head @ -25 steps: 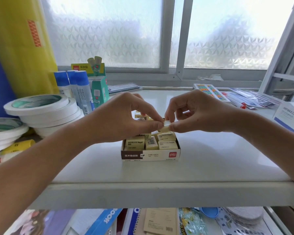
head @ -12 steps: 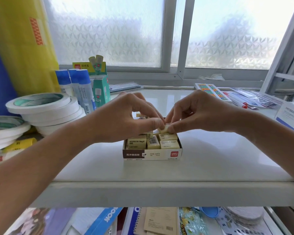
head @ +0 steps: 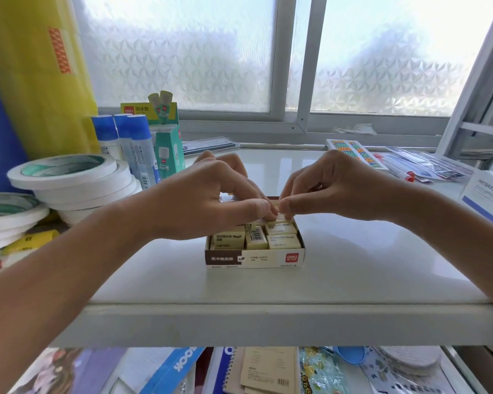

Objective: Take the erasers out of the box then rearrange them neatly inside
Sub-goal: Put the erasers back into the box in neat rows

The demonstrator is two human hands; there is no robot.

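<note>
A small open cardboard box [head: 254, 258] with a brown and white front stands on the white shelf [head: 353, 265]. Several pale yellow wrapped erasers [head: 283, 241] fill its front rows. My left hand [head: 208, 200] and my right hand [head: 333, 184] meet over the middle of the box. Their thumbs and forefingers pinch one eraser [head: 278, 218] that sits at the level of the others, in the right half of the box. The rear part of the box is hidden behind my hands.
Stacked white tape rolls [head: 74, 180] and blue-capped glue sticks [head: 137, 149] stand at the left, with a green carton [head: 170, 150] behind. Packets [head: 419, 163] and a white box [head: 487, 194] lie at the right. Books fill the lower shelf [head: 239, 371].
Both hands have come down together with the pinched eraser, from above the box to the level of the erasers inside it.
</note>
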